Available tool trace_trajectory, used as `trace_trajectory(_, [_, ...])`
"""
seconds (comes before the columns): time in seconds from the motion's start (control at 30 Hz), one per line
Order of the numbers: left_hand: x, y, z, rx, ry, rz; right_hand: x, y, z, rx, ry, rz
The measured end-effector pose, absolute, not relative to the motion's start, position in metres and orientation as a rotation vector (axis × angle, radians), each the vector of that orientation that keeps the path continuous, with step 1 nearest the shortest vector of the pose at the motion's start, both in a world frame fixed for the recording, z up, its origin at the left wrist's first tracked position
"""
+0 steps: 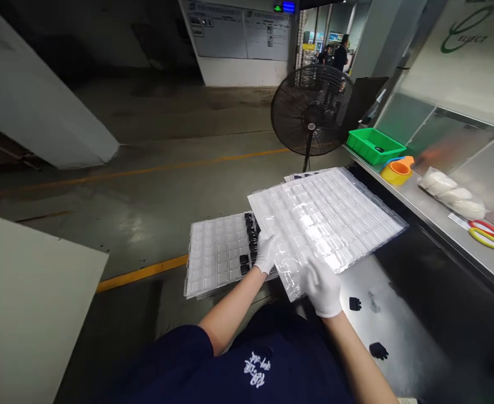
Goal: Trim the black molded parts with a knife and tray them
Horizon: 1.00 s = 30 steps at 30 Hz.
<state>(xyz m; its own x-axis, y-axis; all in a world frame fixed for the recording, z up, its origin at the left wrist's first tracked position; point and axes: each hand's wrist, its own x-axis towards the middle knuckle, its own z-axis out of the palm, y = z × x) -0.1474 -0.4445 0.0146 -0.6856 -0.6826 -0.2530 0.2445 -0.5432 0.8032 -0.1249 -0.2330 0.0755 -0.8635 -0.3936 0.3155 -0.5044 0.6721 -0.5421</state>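
A clear plastic blister tray (322, 219) with rows of shallow rectangular pockets is held tilted in front of me. My gloved right hand (323, 287) is closed on its near edge, thumb on top. At the tray's left edge my gloved left hand (266, 251) grips it too, with the fingers partly hidden beneath. To the left and lower lies another pocketed tray (215, 252), with several black pieces in the pockets nearest my left hand. Two small black parts, one (355, 303) behind the other (379, 351), rest on the metal table right of my right hand.
Along the metal shelf (423, 205) at right stand a green bin (375, 145), an orange-yellow tape roll (398, 170), a bag of white rolls (452, 193) and red-and-yellow-handled scissors (488, 234). A black fan (312, 109) stands beyond the trays. People are in the far background.
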Motion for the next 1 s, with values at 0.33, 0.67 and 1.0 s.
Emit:
trace_trajectory(0.33, [-0.177, -0.468, 0.026, 0.686, -1.321, -2.085, -0.243, -0.136, 0.040, -0.820, -1.855, 2.485])
trace_trajectory(0.67, [-0.228, -0.477, 0.056, 0.600, -1.522, -2.103, -0.271, -0.136, 0.040, -0.864, -1.751, 2.528])
trace_trajectory(1.0, [-0.196, -0.489, 0.055, 0.900, -1.494, -2.321, -0.253, -0.134, 0.039, -0.787, -1.995, 2.140])
